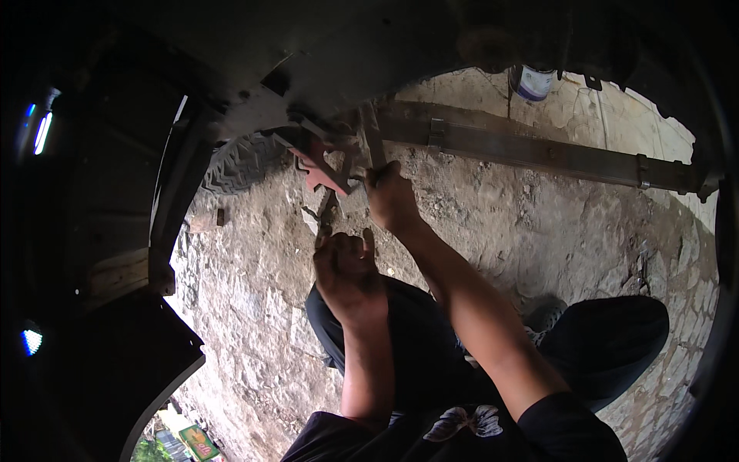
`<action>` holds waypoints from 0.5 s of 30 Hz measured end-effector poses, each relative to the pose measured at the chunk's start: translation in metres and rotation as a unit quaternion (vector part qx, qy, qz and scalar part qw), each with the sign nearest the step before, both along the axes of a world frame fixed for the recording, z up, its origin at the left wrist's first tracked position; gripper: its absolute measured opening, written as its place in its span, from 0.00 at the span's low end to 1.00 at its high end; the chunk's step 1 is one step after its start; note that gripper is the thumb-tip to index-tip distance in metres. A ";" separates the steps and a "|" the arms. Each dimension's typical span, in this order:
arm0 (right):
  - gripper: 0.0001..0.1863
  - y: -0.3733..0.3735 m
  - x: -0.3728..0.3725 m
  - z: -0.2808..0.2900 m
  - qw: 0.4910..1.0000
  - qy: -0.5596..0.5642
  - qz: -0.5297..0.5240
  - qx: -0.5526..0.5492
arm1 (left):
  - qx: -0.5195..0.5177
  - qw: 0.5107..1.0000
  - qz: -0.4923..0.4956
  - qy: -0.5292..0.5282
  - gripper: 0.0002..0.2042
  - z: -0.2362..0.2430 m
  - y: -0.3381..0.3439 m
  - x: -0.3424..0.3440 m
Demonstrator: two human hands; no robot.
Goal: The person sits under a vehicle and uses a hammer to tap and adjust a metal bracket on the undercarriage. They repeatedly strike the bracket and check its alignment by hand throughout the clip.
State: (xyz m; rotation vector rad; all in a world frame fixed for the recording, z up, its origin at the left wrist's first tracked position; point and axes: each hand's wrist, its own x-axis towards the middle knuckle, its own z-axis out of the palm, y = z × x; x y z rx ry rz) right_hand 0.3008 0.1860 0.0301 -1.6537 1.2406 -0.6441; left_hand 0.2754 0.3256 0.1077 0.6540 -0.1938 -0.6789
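My right hand (392, 199) is closed around the lower end of a dark, flat metal bar (371, 132), which slants up toward the vehicle's underside. Just left of it is a red metal bracket (317, 163) with angled arms, partly in shadow. Lower down, my left hand (348, 266) has its fingers curled in, with the thumb standing up. A narrow dark piece (328, 208) runs from its fingertips toward the bracket; shadow and the fingers hide what is in the grip. The bar's upper end is lost in the dark.
A long leaf spring (531, 148) with clamps crosses to the right. Behind the bracket stands a tyre (239, 163) with deep tread. Dark bodywork (85, 231) closes in above and on the left. A white and purple can (533, 83) is at the back, beyond rough stony ground (254, 308).
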 end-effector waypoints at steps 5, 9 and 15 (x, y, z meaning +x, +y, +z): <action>0.14 -0.095 0.024 0.000 0.973 0.011 0.109 -0.204 | 0.055 0.991 0.108 -0.061 0.25 0.038 -0.029 -0.021; 0.15 -0.055 0.022 0.001 0.979 -0.061 0.064 -0.186 | 0.047 0.987 0.132 -0.078 0.26 0.040 -0.010 0.003; 0.19 -0.020 0.015 0.015 0.998 -0.056 -0.009 0.036 | 0.096 0.980 0.133 -0.114 0.28 0.068 -0.007 0.021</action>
